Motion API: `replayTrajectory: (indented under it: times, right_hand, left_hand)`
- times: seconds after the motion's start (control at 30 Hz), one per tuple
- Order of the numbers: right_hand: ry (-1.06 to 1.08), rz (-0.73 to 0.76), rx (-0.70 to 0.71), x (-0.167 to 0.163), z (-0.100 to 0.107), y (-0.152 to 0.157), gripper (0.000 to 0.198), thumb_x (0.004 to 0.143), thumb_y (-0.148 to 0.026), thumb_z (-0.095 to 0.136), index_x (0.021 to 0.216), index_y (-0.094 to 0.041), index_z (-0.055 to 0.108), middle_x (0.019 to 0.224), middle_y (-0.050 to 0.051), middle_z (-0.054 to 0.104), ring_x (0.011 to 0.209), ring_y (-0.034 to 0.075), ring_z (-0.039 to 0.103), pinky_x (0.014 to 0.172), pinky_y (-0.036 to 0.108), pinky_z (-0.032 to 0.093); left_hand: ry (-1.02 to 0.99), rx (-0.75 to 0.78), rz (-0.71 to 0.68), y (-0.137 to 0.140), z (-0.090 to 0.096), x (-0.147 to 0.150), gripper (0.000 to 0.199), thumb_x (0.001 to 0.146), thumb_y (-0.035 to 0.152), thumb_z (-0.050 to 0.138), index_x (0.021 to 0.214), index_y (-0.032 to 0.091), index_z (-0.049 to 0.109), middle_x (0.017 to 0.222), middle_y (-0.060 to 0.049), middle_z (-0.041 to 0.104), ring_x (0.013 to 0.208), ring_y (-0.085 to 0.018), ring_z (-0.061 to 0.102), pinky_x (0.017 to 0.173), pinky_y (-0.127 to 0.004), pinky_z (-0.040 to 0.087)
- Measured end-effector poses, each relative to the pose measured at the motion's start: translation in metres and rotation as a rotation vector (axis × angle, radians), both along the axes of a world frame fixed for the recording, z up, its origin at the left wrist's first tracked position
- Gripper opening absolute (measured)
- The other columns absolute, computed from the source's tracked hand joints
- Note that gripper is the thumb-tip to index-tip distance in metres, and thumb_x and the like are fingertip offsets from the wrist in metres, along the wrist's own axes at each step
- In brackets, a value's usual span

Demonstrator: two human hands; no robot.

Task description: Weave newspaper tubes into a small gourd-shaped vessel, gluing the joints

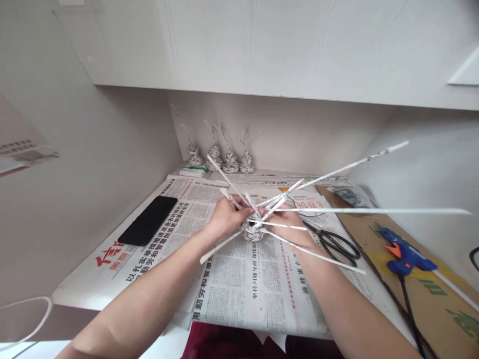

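Note:
A small round weave of rolled newspaper strips point(252, 231) is between my two hands, above the newspaper-covered table. Long paper sticks fan out from it to both sides, the longest point(366, 211) reaching far right. My left hand point(229, 215) grips the weave from its left, thumb near the top. On the other side my right hand point(286, 222) is closed at the weave's right edge among the sticks. Its fingers are partly hidden by them. Black-handled scissors point(339, 245) lie just right of my right wrist.
Several finished woven paper pieces point(231, 163) stand at the back wall. A black phone point(148, 220) rests on the newspaper point(239, 279) at left. At right, a blue glue gun point(407, 257) with a cord lies on cardboard point(422, 294). Spare paper sticks point(299, 179) lie behind; an overhanging panel point(262, 50) crosses above.

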State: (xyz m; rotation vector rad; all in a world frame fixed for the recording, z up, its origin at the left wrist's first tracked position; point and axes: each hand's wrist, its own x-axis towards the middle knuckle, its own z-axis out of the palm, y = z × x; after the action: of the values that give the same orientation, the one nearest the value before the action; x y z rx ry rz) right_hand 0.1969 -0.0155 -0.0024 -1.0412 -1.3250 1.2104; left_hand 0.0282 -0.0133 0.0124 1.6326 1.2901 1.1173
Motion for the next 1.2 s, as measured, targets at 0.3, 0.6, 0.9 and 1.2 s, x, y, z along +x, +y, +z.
replayTrajectory:
  times: [0.3, 0.6, 0.9, 1.2]
  right_hand:
    - [0.277, -0.142, -0.257, -0.012, -0.001, 0.0, 0.04, 0.057, -0.043, 0.083, 0.056, -0.018, 0.052, 0.041, -0.007, 0.046, 0.031, 0.004, 0.032, 0.027, 0.018, 0.018]
    - [0.007, -0.203, 0.107, -0.009, 0.0, -0.003, 0.021, 0.062, -0.031, 0.081, 0.071, -0.019, 0.066, 0.067, 0.0, 0.068, 0.059, 0.014, 0.061, 0.055, 0.025, 0.048]
    - [-0.035, -0.168, 0.108, -0.007, -0.005, 0.001, 0.03, 0.066, -0.037, 0.078, 0.089, -0.018, 0.072, 0.068, 0.002, 0.068, 0.061, 0.016, 0.061, 0.055, 0.027, 0.048]
    - [0.25, -0.221, -0.167, -0.012, -0.005, 0.002, 0.032, 0.06, -0.046, 0.078, 0.067, -0.019, 0.061, 0.051, -0.004, 0.056, 0.041, 0.011, 0.048, 0.036, 0.022, 0.032]
  left_hand:
    - [0.01, 0.039, 0.042, -0.001, -0.006, 0.006, 0.018, 0.073, 0.032, 0.067, 0.073, 0.014, 0.065, 0.064, -0.002, 0.064, 0.055, -0.014, 0.057, 0.052, -0.024, 0.041]
    - [-0.027, 0.079, 0.132, 0.002, -0.007, 0.008, 0.013, 0.07, 0.027, 0.064, 0.068, 0.015, 0.062, 0.064, -0.001, 0.064, 0.058, -0.013, 0.058, 0.055, -0.023, 0.042]
    - [0.065, 0.115, 0.087, 0.001, -0.008, 0.006, 0.01, 0.071, 0.024, 0.062, 0.072, 0.015, 0.067, 0.065, -0.001, 0.066, 0.057, -0.014, 0.058, 0.053, -0.023, 0.04]
    - [0.036, 0.12, 0.125, 0.002, -0.009, 0.007, 0.015, 0.071, 0.029, 0.065, 0.066, 0.016, 0.062, 0.061, 0.0, 0.063, 0.056, -0.013, 0.056, 0.054, -0.024, 0.039]
